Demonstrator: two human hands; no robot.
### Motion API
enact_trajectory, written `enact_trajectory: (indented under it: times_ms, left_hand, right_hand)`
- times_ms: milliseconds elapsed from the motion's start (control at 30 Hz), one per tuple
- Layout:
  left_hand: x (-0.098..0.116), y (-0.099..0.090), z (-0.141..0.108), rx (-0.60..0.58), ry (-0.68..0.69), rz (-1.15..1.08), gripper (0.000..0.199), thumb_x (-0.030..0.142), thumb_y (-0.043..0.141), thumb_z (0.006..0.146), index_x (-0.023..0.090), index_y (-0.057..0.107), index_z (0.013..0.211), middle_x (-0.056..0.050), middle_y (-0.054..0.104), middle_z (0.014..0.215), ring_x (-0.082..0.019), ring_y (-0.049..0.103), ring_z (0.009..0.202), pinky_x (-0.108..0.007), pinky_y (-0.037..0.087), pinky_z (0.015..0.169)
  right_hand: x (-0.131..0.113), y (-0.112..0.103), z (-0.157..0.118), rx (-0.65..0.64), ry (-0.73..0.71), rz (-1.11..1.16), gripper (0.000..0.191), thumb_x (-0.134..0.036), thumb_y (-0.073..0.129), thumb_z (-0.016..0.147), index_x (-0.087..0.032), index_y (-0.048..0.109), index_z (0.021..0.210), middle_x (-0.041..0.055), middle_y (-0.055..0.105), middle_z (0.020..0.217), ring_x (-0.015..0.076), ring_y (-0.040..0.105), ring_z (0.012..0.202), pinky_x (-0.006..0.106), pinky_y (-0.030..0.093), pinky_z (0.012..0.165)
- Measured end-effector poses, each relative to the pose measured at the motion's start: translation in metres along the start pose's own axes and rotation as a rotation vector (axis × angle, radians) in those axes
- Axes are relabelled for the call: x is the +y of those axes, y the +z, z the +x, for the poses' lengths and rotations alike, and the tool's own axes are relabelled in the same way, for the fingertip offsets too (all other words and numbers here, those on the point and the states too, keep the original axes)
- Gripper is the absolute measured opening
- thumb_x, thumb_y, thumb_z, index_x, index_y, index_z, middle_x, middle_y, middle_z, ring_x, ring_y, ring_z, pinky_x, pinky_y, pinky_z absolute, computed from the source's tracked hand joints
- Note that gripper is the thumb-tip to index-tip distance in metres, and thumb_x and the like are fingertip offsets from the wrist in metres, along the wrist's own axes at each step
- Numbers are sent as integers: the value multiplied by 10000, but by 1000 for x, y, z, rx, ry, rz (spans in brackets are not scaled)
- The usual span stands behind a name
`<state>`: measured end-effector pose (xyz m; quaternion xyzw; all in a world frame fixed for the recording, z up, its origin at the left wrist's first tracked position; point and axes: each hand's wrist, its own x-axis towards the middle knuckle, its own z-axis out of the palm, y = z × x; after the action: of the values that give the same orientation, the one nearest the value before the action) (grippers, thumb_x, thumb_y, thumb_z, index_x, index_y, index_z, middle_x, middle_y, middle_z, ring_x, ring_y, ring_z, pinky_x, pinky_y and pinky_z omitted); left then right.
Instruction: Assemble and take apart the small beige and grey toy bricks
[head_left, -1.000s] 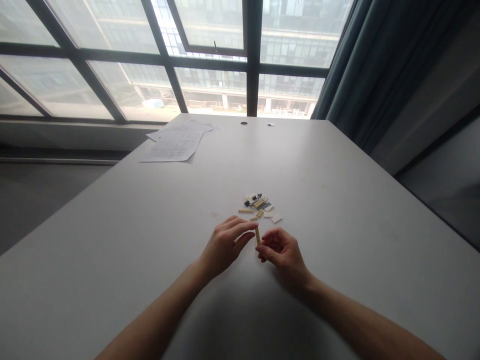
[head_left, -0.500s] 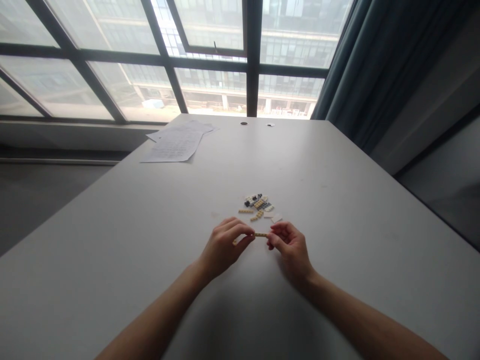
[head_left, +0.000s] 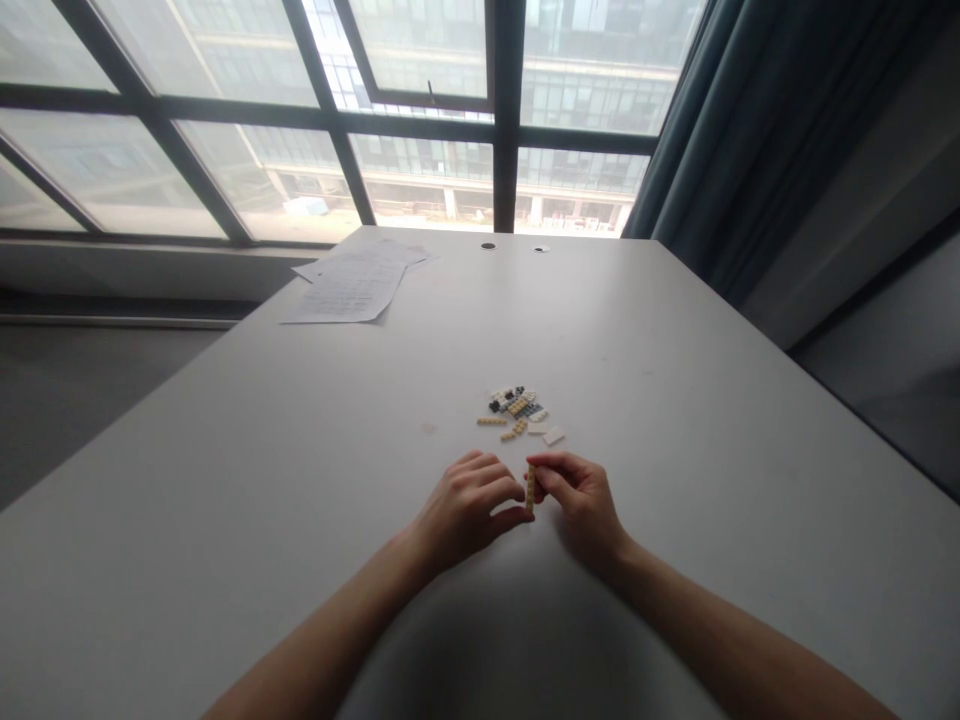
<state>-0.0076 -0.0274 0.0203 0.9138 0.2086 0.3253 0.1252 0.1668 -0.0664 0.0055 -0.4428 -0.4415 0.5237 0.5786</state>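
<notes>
A narrow tan building-block strip (head_left: pixel 531 490), studded along its length, stands nearly upright between my hands, just above the table. My right hand (head_left: pixel 581 495) pinches its upper end between thumb and fingers. At the lower end, the thumb and index finger of my left hand (head_left: pixel 469 500) close on the strip from the left. Beyond my fingers lies a small pile of loose building blocks (head_left: pixel 517 404) in tan, white, grey and black. Another tan strip (head_left: pixel 492 422) rests at its left. Small tan pieces (head_left: pixel 514 431) and white flat tiles (head_left: pixel 553 436) lie nearer me.
The white table (head_left: pixel 300 480) stretches to the window (head_left: pixel 420 180). Printed paper sheets (head_left: pixel 349 290) lie at its far left. Two round cable holes, one a dark cable hole (head_left: pixel 488 246), sit near the far edge. A dark curtain (head_left: pixel 720 140) hangs at right.
The tan strip has turned from lying crosswise to standing nearly upright. My left hand has shifted right and towards me, its thumb now at the strip's lower end. My right hand stays about in place.
</notes>
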Motion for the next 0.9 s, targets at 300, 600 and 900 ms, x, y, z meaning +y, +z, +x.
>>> enact_trajectory:
  times_ms: [300, 600, 900]
  left_hand:
    - [-1, -2, 1, 86, -52, -1, 106, 303, 651, 828, 200, 629, 842, -29, 682, 775, -144, 588, 719, -285, 446, 721]
    - [1, -4, 3, 271, -192, -114, 46, 187, 619, 841, 189, 632, 885, -40, 664, 770, -141, 590, 709, -271, 479, 679]
    - [-2, -4, 1, 326, -347, -106, 87, 228, 620, 840, 177, 607, 771, -17, 617, 714, -134, 568, 680, -256, 455, 656]
  right_hand:
    - [5, -3, 1, 51, 16, -26, 174, -261, 661, 776, -161, 676, 918, 6, 657, 666, 132, 587, 592, 277, 487, 603]
    - [6, -2, 0, 44, 32, -23, 164, -272, 723, 728, -163, 641, 820, 6, 658, 701, 126, 591, 590, 265, 490, 593]
    - [2, 0, -6, -61, 7, -121, 190, -350, 616, 831, -165, 638, 795, 21, 665, 690, 131, 595, 576, 265, 493, 580]
